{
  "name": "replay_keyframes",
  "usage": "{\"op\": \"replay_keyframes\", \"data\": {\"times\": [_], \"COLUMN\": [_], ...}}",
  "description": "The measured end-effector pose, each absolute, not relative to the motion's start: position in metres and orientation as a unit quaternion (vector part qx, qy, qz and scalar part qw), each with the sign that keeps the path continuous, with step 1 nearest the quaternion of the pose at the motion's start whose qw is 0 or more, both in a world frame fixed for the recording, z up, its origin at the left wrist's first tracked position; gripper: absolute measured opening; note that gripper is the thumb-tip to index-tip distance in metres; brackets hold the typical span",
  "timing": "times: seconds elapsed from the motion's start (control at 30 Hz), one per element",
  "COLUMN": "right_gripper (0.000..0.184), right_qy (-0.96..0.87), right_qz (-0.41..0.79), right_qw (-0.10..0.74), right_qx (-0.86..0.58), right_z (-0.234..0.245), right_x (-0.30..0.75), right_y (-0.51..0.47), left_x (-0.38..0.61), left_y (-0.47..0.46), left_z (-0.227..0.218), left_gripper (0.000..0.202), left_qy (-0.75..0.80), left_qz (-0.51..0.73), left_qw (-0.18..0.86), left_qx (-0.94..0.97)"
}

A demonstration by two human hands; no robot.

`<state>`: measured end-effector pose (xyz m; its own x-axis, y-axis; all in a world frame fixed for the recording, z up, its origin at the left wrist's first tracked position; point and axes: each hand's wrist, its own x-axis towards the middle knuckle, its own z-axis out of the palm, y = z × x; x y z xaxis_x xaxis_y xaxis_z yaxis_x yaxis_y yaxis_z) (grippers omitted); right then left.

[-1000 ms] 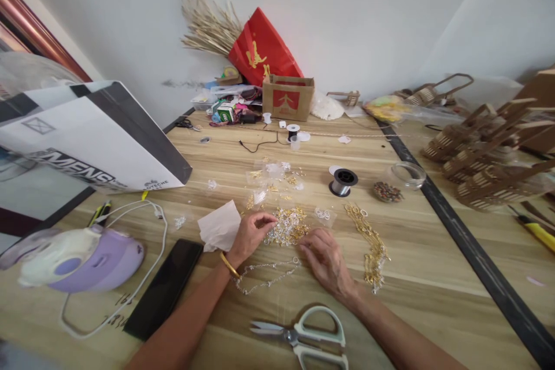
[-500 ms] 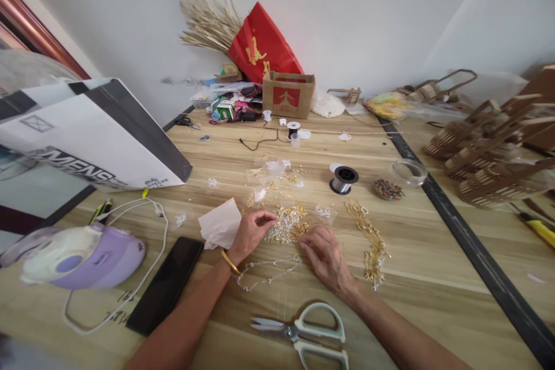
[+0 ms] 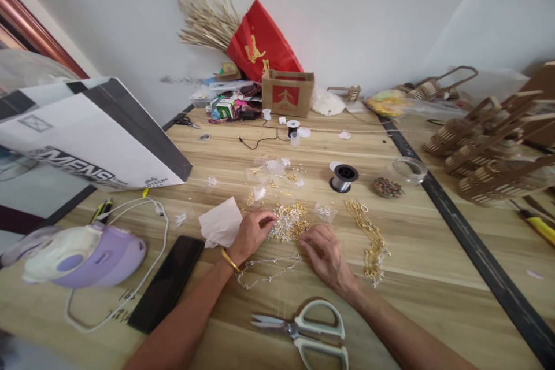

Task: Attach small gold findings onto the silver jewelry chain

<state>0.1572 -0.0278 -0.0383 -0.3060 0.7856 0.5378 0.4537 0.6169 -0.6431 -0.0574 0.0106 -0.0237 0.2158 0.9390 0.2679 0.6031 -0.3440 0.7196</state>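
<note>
My left hand is at the left side of a pile of gold and clear beads, thumb and forefinger pinched; what they hold, if anything, is too small to make out. At the pile's lower right, my right hand has its fingers curled together, their tips partly hidden. Between my forearms lies a silvery beaded chain with a ring at its right end. White-handled scissors lie below it, blades pointing left. Several gold chains are bunched to the right of my right hand.
A paper sheet and a black phone lie on the left, near a purple-and-white device with a cable. A wire spool and a clear jar stand right of centre. Small woven baskets crowd the far right.
Both hands stay almost where they were, with their fingers in nearly the same pose. The whole view has shifted very slightly; nothing on the table has visibly moved.
</note>
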Motion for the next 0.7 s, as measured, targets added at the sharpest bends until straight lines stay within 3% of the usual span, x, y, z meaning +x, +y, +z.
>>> {"op": "replay_keyframes", "data": {"times": [0.3, 0.7], "right_gripper": [0.014, 0.012], "right_qy": [-0.781, -0.785], "right_qz": [0.194, 0.183], "right_qw": [0.444, 0.439], "right_qx": [-0.394, -0.396], "right_z": [-0.038, -0.039], "right_x": [0.156, 0.158], "right_y": [-0.027, -0.027], "left_x": [-0.059, -0.053], "left_y": [0.014, 0.003], "left_z": [-0.031, -0.025], "left_gripper": [0.011, 0.023], "left_qy": [0.535, 0.489], "left_qz": [0.306, 0.235], "left_qw": [0.152, 0.117], "left_qx": [0.772, 0.832]}}
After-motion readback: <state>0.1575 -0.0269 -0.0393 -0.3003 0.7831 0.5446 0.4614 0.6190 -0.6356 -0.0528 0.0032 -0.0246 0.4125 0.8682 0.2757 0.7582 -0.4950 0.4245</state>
